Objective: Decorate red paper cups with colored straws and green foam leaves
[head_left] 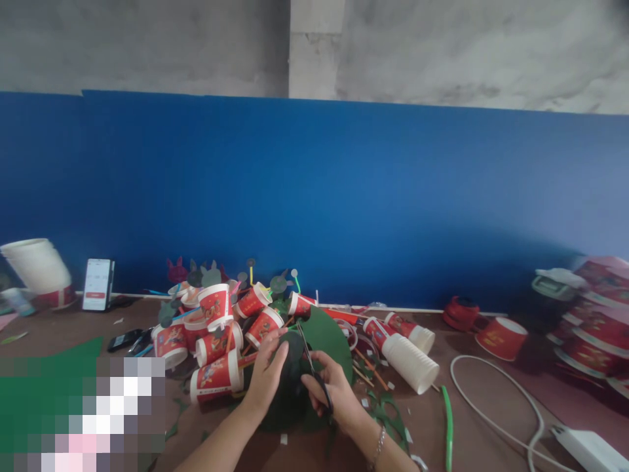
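Note:
My left hand (268,372) pinches a dark green paper piece (295,349) with a rounded top edge. In my right hand (335,392) is a pair of scissors (305,342), its black handle around my fingers and its blades pointing up and away along the paper's right side. I cannot tell whether the blades touch the paper. Beneath both hands lies a large round green sheet (337,344). Close by on the left is a heap of red-and-white paper cups (216,378), several with grey animal-head cutouts (211,276) on or behind them.
Green paper scraps (388,413) lie right of the sheet, near stacked white cups (410,360) and a green straw-like strip (447,426). A white cable (496,367) loops farther right. A phone (97,284) stands at left. The blue partition (314,196) bounds the table's back.

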The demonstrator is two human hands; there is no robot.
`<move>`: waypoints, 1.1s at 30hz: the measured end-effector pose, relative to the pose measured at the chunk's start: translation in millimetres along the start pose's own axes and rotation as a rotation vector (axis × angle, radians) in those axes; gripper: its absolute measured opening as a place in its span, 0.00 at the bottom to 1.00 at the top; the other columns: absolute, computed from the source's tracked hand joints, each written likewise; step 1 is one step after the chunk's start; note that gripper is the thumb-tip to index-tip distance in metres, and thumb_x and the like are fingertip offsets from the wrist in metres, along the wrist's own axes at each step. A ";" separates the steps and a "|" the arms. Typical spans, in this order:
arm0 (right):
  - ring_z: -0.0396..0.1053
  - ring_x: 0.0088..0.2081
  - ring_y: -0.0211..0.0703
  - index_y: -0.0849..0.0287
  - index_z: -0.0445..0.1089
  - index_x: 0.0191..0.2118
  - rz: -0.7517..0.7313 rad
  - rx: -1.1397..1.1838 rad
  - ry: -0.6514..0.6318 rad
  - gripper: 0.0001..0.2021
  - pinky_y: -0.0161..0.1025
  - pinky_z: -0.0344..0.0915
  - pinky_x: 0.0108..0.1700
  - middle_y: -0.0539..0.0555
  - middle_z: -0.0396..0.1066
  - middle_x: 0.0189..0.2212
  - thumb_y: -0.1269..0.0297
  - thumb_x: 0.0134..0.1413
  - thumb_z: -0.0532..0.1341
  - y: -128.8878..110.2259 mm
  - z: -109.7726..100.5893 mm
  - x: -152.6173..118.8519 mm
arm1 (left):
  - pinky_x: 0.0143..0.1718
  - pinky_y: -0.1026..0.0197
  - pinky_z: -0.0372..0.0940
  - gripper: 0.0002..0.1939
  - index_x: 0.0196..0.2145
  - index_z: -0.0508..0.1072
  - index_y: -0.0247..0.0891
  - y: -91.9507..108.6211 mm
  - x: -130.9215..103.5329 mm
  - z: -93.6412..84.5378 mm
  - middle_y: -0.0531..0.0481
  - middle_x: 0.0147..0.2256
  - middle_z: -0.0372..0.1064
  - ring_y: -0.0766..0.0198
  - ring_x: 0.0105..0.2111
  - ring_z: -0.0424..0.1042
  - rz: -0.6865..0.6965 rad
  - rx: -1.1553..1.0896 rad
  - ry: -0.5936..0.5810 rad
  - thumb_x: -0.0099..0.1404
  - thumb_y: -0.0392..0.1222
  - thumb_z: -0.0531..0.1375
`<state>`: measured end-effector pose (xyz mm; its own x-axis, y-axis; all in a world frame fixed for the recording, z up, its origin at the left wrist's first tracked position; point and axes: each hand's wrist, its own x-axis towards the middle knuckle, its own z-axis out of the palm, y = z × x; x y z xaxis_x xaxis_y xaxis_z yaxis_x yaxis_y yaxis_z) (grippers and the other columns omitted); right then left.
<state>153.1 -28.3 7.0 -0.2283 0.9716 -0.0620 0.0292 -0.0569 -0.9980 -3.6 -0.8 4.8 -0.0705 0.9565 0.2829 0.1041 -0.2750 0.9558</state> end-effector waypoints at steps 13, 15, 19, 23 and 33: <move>0.54 0.11 0.30 0.61 0.60 0.46 0.000 0.009 -0.009 0.28 0.27 0.54 0.13 0.40 0.62 0.11 0.48 0.44 0.65 4.2 -0.7 -0.1 | 0.57 0.51 0.53 0.15 0.41 0.74 0.38 -4.4 0.2 -0.4 0.43 0.52 0.64 0.53 0.56 0.60 0.024 0.008 0.001 0.61 0.48 0.56; 0.54 0.11 0.30 0.61 0.60 0.46 -0.007 0.009 -0.013 0.28 0.27 0.54 0.13 0.40 0.62 0.11 0.47 0.44 0.65 4.9 -1.2 0.6 | 0.57 0.50 0.54 0.15 0.42 0.73 0.38 -1.7 -0.4 -0.2 0.43 0.52 0.64 0.53 0.55 0.60 0.011 -0.003 -0.004 0.61 0.48 0.56; 0.54 0.11 0.30 0.61 0.60 0.46 0.004 0.005 -0.018 0.28 0.26 0.54 0.12 0.40 0.62 0.11 0.48 0.43 0.65 4.1 -0.7 0.5 | 0.57 0.49 0.54 0.17 0.43 0.73 0.38 1.4 -1.3 -0.3 0.43 0.52 0.65 0.52 0.55 0.61 -0.016 -0.016 0.016 0.61 0.49 0.56; 0.55 0.11 0.30 0.61 0.59 0.46 0.009 0.001 -0.012 0.28 0.27 0.55 0.13 0.41 0.63 0.12 0.49 0.43 0.65 4.2 -0.1 0.3 | 0.58 0.49 0.53 0.16 0.42 0.73 0.39 1.3 -0.8 -0.8 0.43 0.51 0.66 0.52 0.55 0.61 -0.009 -0.007 0.024 0.61 0.49 0.56; 0.54 0.11 0.29 0.61 0.60 0.46 -0.002 0.006 -0.021 0.26 0.26 0.54 0.13 0.41 0.62 0.11 0.49 0.45 0.64 2.9 -0.1 -0.8 | 0.58 0.50 0.53 0.13 0.39 0.74 0.38 -0.8 0.6 -1.4 0.43 0.51 0.65 0.53 0.55 0.61 0.053 0.029 0.005 0.62 0.48 0.56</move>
<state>153.5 -29.3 4.1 -0.2489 0.9666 -0.0608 0.0230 -0.0568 -0.9981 -5.1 -0.1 4.4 -0.0688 0.9402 0.3335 0.1366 -0.3223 0.9367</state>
